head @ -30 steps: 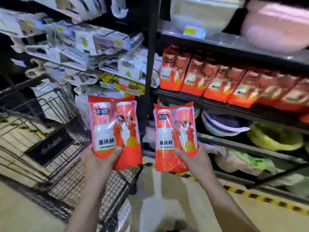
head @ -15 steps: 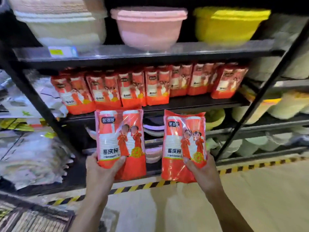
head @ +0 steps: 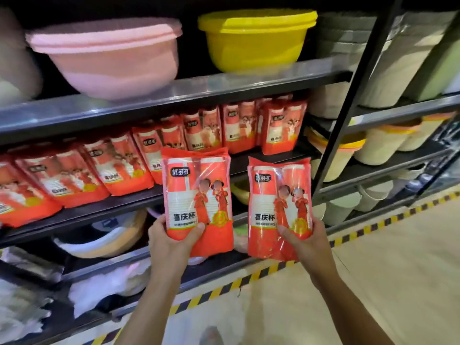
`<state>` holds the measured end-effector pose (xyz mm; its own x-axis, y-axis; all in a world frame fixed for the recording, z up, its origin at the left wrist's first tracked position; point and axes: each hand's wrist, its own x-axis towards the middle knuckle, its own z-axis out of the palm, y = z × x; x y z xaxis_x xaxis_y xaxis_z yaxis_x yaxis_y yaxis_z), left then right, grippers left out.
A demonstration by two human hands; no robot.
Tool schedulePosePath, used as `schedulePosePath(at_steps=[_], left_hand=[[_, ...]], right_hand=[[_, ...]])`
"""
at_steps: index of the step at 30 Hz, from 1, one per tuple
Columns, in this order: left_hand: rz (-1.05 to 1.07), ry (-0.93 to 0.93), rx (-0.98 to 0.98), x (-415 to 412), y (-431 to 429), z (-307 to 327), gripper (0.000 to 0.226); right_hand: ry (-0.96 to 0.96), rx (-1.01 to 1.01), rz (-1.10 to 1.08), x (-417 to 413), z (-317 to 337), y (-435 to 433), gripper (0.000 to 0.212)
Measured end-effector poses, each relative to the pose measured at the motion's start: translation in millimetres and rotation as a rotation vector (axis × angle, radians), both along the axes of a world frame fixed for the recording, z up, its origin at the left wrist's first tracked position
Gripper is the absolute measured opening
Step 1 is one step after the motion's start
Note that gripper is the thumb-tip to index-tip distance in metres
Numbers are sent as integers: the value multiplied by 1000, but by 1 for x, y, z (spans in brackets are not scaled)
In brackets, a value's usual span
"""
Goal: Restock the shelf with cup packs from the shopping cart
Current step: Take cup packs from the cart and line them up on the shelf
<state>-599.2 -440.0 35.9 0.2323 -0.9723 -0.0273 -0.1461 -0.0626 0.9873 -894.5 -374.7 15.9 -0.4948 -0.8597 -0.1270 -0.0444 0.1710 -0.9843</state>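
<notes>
Two cup packs (head: pixel 196 202) raised nearer shelf (head: pixel 112 207), left hand (head: pixel 171 242), right hand (head: pixel 308 241) gripping

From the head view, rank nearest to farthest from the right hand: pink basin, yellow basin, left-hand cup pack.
1. Cup pack in the left hand, beside the right hand.
2. Yellow basin, top shelf, above.
3. Pink basin, top shelf, far left.

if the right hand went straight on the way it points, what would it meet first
Likely the rightmost cup packs on the shelf, with the held cup pack leading the right hand. Depth is unclear; the shelf edge might come first.
</notes>
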Motion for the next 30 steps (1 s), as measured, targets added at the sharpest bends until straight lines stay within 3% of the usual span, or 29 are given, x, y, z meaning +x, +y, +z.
schedulePosePath(at_steps=[2,6,10,16,23,30], left_hand=[[2,5,-7,-11,-21,-1,100],[-32,16,-45,-30,-69,-11,70],[-22,29,-39,-49,-120,-20,92],[-18,19,-29,-66,-186,-33,98],[46,0,-48,-75,-228,-36,95],[107,-171,-47,-92,-256,-47,77]], right_hand=[[23,-9,5,-8,1,-21,88],[58,-23,-34,-21,-1,-63,84],[64,-9,-29,-32,-2,-107,98],[48,24,3,-46,-9,-174,82],[-28,-6,76,-60,-20,-236,77],[23,-76,180,-82,-20,-296,70]])
